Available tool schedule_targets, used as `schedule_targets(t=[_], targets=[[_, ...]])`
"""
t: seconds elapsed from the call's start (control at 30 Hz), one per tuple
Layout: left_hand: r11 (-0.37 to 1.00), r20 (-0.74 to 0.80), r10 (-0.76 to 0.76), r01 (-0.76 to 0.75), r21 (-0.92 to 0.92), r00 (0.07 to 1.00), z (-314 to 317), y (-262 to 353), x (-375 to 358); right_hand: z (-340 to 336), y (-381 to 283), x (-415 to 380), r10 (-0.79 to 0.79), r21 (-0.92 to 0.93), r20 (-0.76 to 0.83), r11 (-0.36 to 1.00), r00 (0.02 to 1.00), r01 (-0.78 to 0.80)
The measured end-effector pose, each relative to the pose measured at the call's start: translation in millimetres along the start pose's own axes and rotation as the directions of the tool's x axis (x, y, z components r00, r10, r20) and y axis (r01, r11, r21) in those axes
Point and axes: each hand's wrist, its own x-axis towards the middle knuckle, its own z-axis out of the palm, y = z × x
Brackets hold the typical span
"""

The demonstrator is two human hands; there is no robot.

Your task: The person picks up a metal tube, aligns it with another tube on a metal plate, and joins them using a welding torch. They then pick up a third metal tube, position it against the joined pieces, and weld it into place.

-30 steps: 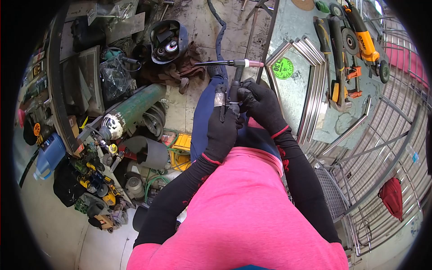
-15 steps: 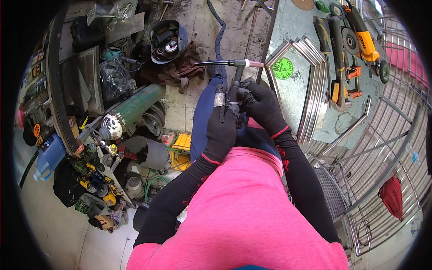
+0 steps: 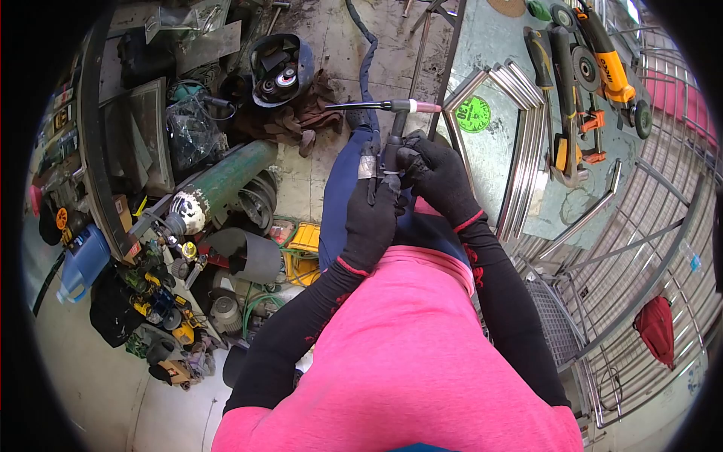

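A TIG welding torch [image 3: 393,151] is upright in front of my waist, its handle running down between my hands. Its head lies crosswise at the top, with a long black back cap [image 3: 369,105] to the left and a pink ceramic cup [image 3: 427,107] to the right. My left hand [image 3: 372,222], in a black glove, is closed around the lower handle. Also gloved in black, my right hand [image 3: 438,175] is closed with its fingertips against the right side of the handle; anything small inside them is hidden. A dark sleeved cable [image 3: 369,64] runs behind the torch.
On the metal table [image 3: 561,215] at right lie bent shiny tubes [image 3: 520,169], a yellow angle grinder [image 3: 608,64] and clamps [image 3: 565,113]. To the left are a green gas cylinder [image 3: 230,177], a bucket-like container [image 3: 301,68] with items, and a brown cloth [image 3: 297,124].
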Motion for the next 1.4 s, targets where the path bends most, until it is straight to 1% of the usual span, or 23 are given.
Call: schedule_targets(t=[0.13, 0.2, 0.23, 0.3, 0.33, 0.37, 0.43, 0.53, 0.6, 0.67, 0.73, 0.87, 0.93, 0.97, 1.03, 1.07, 1.1, 1.13, 1.17, 1.2, 1.23, 1.27, 1.4], targets=[[1.0, 0.001, -0.007, 0.007, 0.013, 1.0, 0.1, -1.0, -0.2, -0.5, -1.3, -0.1, 0.022, 0.013, 0.005, 1.0, 1.0, -0.022], [1.0, -0.005, -0.006, 0.006, -0.001, 1.0, 0.1, -1.8, 0.0, -1.2, -1.6, 0.7, -0.007, -0.026, 0.001, 1.0, 1.0, 0.007], [1.0, -0.016, 0.001, 0.0, 0.022, 1.0, -0.3, -2.2, -0.2, -1.4, 1.9, -0.3, -0.007, -0.026, 0.001, 1.0, 1.0, 0.007], [0.999, -0.027, 0.018, -0.017, 0.04, 0.999, 0.0, -0.8, -2.5, -0.6, 5.0, -2.2, -0.173, -0.213, 0.042, 0.961, 0.984, 0.178], [1.0, -0.029, -0.008, 0.008, 0.013, 1.0, 0.8, -0.6, -2.5, 1.0, 1.8, -0.3, -0.235, -0.196, 0.023, 0.952, 0.972, 0.235], [0.999, -0.031, -0.034, 0.033, -0.014, 0.999, 1.7, 0.3, -2.6, -0.8, -1.8, -0.4, 0.034, 0.083, 0.026, 0.996, 0.999, -0.037], [1.0, -0.022, -0.031, 0.031, -0.005, 0.999, 1.5, 2.7, -2.7, -2.1, -1.3, 0.3, 0.016, 0.023, 0.04, 1.0, 0.999, -0.017], [1.0, -0.008, -0.013, 0.013, -0.005, 1.0, 1.7, 4.1, -2.7, -2.0, -6.8, -1.5, 0.004, 0.024, 0.011, 1.0, 1.0, -0.004], [0.998, -0.01, 0.02, -0.021, -0.064, 1.0, 3.4, 4.3, -2.5, -3.0, -8.6, -1.0, 0.0, 0.018, 0.018, 1.0, 1.0, 0.0], [0.997, 0.006, 0.017, -0.016, -0.072, 1.0, 1.3, 2.4, -1.0, -3.2, -8.4, -1.1, -0.003, 0.012, 0.025, 1.0, 1.0, 0.003], [0.997, 0.021, 0.014, -0.012, -0.081, 1.0, 0.6, 0.2, -0.1, -2.9, -8.0, -1.1, 0.031, 0.075, 0.044, 0.997, 0.999, -0.034], [0.997, 0.01, -0.005, 0.006, -0.075, 1.0, -2.3, -6.1, 0.6, -1.9, -12.7, -1.7, 0.043, 0.105, 0.022, 0.993, 0.999, -0.045], [0.998, 0.016, -0.015, 0.016, -0.061, 1.0, -1.3, -3.2, -0.2, -2.9, -12.8, -2.1, 0.118, 0.132, 0.065, 0.983, 0.991, -0.126], [0.997, 0.017, -0.009, 0.01, -0.073, 1.0, -0.2, -2.0, -0.7, -3.3, -11.5, -1.9, 0.12, 0.133, 0.064, 0.983, 0.991, -0.127], [0.996, 0.018, -0.003, 0.005, -0.084, 1.0, 2.0, 1.9, -1.3, -3.7, -4.5, -0.9, 0.046, -0.003, 0.036, 0.999, 0.998, -0.046], [0.999, 0.013, 0.007, -0.006, -0.052, 1.0, 2.8, 3.3, -1.3, -2.8, 2.0, -2.3, -0.099, -0.144, 0.019, 0.984, 0.995, 0.101], [1.0, 0.009, 0.017, -0.016, -0.018, 1.0, 3.3, 4.0, -1.6, -1.3, 9.5, -4.3, -0.243, -0.283, 0.023, 0.929, 0.97, 0.239], [1.0, 0.004, -0.001, 0.001, -0.031, 1.0, 4.1, 5.8, -2.5, 0.1, 17.0, -4.5, -0.622, -0.846, 0.162, 0.313, 0.766, 0.432], [1.0, 0.005, -0.002, 0.002, -0.03, 1.0, 2.5, 3.2, -2.7, -0.1, 24.5, -6.1, -0.621, -0.846, 0.16, 0.314, 0.767, 0.431], [0.997, 0.01, -0.018, 0.018, -0.076, 1.0, -1.0, -2.5, -2.4, -1.0, 8.7, -2.8, -0.346, -0.494, -0.003, 0.816, 0.938, 0.299], [0.992, 0.014, -0.031, 0.033, -0.123, 0.999, -2.0, -2.0, -2.3, -1.5, -2.0, -0.5, 0.01, 0.018, 0.02, 1.0, 1.0, -0.01], [0.994, 0.017, -0.021, 0.023, -0.106, 1.0, -2.7, -1.7, -2.7, -1.4, -4.1, -0.4, -0.013, 0.002, 0.009, 1.0, 1.0, 0.013], [0.995, 0.003, -0.024, 0.024, -0.096, 1.0, -1.2, 0.1, -3.5, -2.2, -2.0, -1.3, -0.01, 0.001, 0.013, 1.0, 1.0, 0.01]])
